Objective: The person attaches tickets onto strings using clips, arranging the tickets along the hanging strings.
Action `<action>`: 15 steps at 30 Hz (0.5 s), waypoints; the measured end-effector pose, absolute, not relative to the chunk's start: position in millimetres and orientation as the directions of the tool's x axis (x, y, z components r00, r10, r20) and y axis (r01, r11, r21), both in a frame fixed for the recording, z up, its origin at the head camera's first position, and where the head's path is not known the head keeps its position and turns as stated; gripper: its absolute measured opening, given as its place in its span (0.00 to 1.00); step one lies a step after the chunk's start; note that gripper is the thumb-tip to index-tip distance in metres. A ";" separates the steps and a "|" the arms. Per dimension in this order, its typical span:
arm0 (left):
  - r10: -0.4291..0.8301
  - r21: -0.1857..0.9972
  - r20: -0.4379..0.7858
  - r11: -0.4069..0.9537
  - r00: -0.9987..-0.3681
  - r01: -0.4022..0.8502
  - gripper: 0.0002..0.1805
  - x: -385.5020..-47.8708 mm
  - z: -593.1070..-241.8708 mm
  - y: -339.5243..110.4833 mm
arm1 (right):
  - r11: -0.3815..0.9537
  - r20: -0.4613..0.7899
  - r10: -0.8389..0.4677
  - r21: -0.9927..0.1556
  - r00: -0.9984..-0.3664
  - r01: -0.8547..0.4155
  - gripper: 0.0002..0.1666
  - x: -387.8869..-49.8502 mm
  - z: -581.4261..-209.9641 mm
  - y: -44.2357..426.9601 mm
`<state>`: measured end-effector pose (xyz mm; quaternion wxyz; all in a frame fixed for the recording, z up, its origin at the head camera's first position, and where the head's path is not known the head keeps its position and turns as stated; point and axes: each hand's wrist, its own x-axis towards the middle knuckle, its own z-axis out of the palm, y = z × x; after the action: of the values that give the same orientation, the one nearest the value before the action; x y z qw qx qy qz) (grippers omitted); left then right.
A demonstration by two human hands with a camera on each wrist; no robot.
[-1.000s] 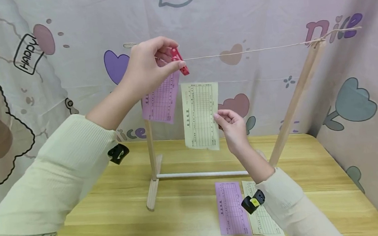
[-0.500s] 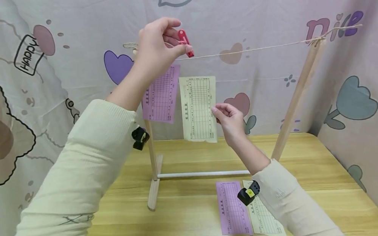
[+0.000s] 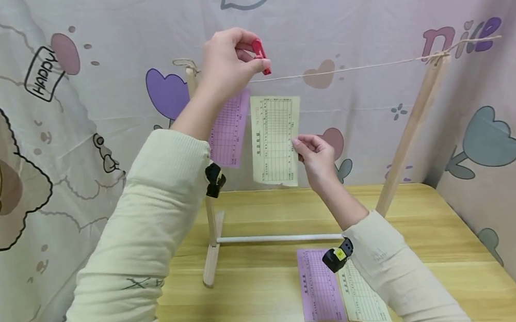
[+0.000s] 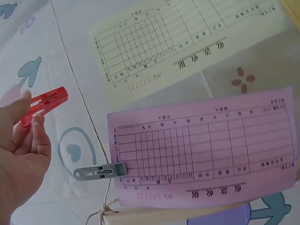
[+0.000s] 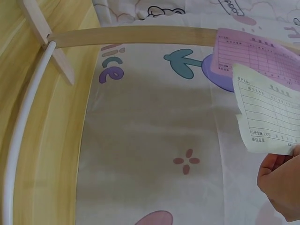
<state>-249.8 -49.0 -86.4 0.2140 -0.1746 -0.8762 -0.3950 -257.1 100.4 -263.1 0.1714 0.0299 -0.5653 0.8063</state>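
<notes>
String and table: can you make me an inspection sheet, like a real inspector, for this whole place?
Surface: wooden table; a flat purple slip and flat yellow slip lie on it.
Job's things: grey clip holds the hanging purple slip on the string; wooden frame bears the string.
Clutter: nothing seen.
Hands: left hand pinches the red clip, apart from the string; right hand pinches the held yellow slip by its edge.
Cables: nothing seen.
Surroundings: printed cloth behind and beside.
</notes>
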 end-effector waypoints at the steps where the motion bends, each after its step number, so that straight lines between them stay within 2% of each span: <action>1: 0.139 0.620 0.512 0.623 -0.847 0.477 0.20 -250.1 -86.5 -48.5 | -0.298 0.242 0.244 -0.903 -0.939 -0.310 0.05 -257.5 -262.3 101.1; 15: 0.158 0.627 0.491 0.618 -0.857 0.473 0.17 -255.6 -86.7 -42.9 | -0.254 0.232 0.246 -0.922 -0.941 -0.293 0.03 -259.3 -257.5 101.5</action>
<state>-255.6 -42.9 -86.7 0.1979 -0.1799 -0.8775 -0.3981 -259.3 101.5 -257.5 0.1705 0.0201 -0.5865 0.7916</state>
